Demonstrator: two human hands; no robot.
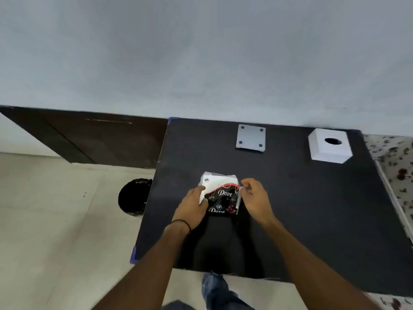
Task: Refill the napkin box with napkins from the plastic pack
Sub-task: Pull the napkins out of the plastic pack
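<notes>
A plastic napkin pack (221, 193), white at the top and black with red print below, lies in the middle of the black table (290, 209). My left hand (193, 208) grips its left edge. My right hand (253, 198) pinches the clear plastic at the pack's right edge. The white napkin box (329, 145), with a round hole in its top, stands at the table's far right corner. A flat white square panel (250, 137) with a dark dot at each corner lies at the far edge, left of the box.
A black bin with a black bag (134, 196) stands on the pale tiled floor left of the table. A dark wooden cabinet (93, 137) runs along the grey wall behind. A speckled surface (395, 166) adjoins the table's right side.
</notes>
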